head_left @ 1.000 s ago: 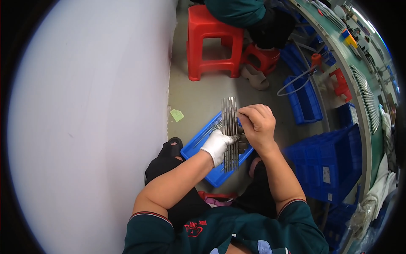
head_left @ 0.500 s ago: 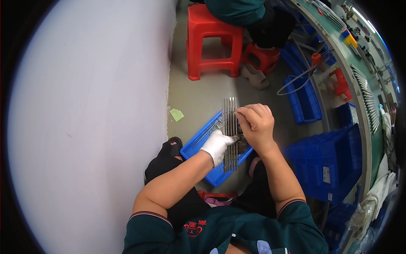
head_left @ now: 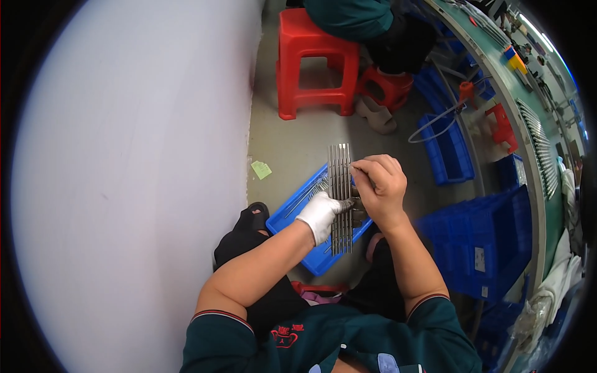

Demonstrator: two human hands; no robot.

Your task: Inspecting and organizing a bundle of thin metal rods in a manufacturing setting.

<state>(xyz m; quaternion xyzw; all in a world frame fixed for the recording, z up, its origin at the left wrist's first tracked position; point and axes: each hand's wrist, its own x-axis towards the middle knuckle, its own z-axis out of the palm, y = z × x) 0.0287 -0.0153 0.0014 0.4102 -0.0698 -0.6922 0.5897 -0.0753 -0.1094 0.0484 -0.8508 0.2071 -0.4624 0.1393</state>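
A flat row of several slim metal rods (head_left: pixel 339 180) stands lengthwise in front of me, held above a blue tray. My left hand (head_left: pixel 321 214), in a white glove with darkened fingertips, is closed around the middle of the row. Bare and pinched, my right hand (head_left: pixel 380 183) has thumb and forefinger at the right edge of the rods, near their far end. What exactly lies between those fingertips is hard to see. Beneath, the blue tray (head_left: pixel 283 217) rests on the floor between my feet, with more metal rods (head_left: pixel 317 186) lying in it.
A white wall (head_left: pixel 137 174) fills the left side. Ahead are a red stool (head_left: pixel 317 99) and a seated person (head_left: pixel 354 18). To the right, blue bins (head_left: pixel 479 236) sit beneath a green-topped bench (head_left: pixel 550 217), which carries a row of metal parts (head_left: pixel 538 146). A green paper slip (head_left: pixel 261 169) lies on the floor.
My right fingertips have shifted slightly to the right along the edge of the rods. My left hand keeps its hold, and the view has moved a little.
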